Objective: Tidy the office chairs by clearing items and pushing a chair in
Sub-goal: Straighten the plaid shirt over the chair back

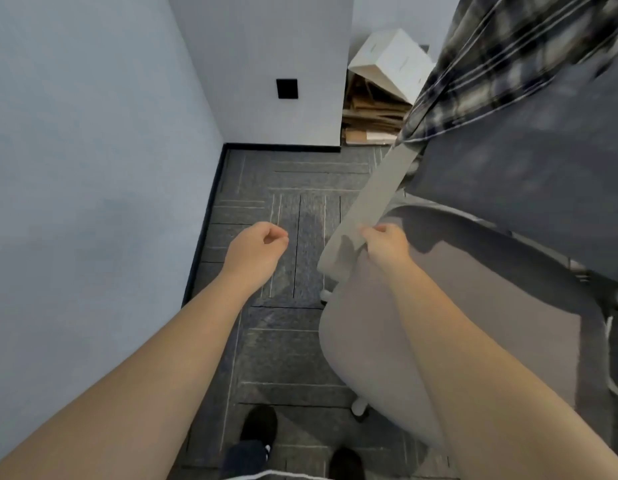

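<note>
A grey office chair point(369, 341) stands at the right, its seat pale grey and its backrest point(525, 188) dark. A dark plaid garment point(508, 53) hangs over the top of the backrest. My right hand point(387, 242) is shut on the near end of the chair's grey armrest point(369, 202). My left hand point(259, 249) hovers over the carpet to the left of the chair, fingers loosely curled, holding nothing.
A pale wall runs along the left, with a corner and a black wall plate point(287, 88) ahead. Flattened cardboard point(373, 116) and a white box point(390, 60) are stacked in the far corner. Dark carpet tiles point(293, 341) cover the floor. My shoes point(259, 426) show below.
</note>
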{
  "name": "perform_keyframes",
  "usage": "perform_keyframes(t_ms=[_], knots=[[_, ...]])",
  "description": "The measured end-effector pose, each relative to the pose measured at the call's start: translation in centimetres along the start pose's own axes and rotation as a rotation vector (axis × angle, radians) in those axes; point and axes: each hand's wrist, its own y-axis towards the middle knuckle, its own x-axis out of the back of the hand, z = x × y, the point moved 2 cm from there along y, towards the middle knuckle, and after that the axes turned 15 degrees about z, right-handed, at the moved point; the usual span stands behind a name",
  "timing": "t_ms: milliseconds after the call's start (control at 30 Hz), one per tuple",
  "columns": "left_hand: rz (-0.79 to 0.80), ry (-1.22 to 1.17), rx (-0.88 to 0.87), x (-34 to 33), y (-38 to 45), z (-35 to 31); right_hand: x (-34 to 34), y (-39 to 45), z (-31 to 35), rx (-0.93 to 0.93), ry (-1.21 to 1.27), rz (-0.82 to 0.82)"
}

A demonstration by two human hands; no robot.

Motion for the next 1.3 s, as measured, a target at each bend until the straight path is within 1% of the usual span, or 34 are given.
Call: perform_keyframes(t_ms=[100, 200, 367, 500, 633, 767, 833, 900, 967, 1100, 1300], knots=[[0.074, 0.025, 0.015, 0.2, 2.6, 1.9, -1.4, 2.2, -1.2, -0.022, 0.257, -0.075], [0.140, 0.063, 0.010, 0.7, 4.1, 3.0, -2.1, 2.5, -1.5, -0.035, 0.312, -0.111], [0.203, 0.096, -0.066, 1.4, 4.8, 2.9, -2.4, 0.8, -2.1, -0.044, 0.273, -0.135], [0.212, 0.109, -0.099, 1.3, 3.7, 2.6, -2.4, -2.2, -3.9, -0.071, 0.194, -0.136], [0.236, 0.127, -0.118, 1.2, 1.2, 2.4, -2.2, -6.2, -5.6, -0.118, 0.073, -0.122], [0.219, 0.110, -0.156, 1.3, -2.2, 1.7, -1.7, -10.1, -6.7, -0.169, -0.115, -0.117], [0.203, 0.087, -0.187, 1.4, -4.1, 1.1, -1.4, -12.0, -6.5, -0.153, -0.160, -0.184], [0.182, 0.074, -0.222, 1.6, -6.3, 0.5, -1.0, -13.9, -6.0, -0.101, -0.142, -0.263], [0.165, 0.062, -0.257, 2.0, -8.4, -0.2, -0.8, -16.1, -4.7, -0.036, -0.117, -0.307], [0.113, 0.032, -0.318, 3.8, -12.5, -1.9, -0.7, -20.4, -1.2, 0.082, -0.129, -0.342], [0.047, -0.023, -0.409, 8.2, -15.5, -6.4, -0.9, -26.0, 7.0, 0.212, -0.201, -0.367]])
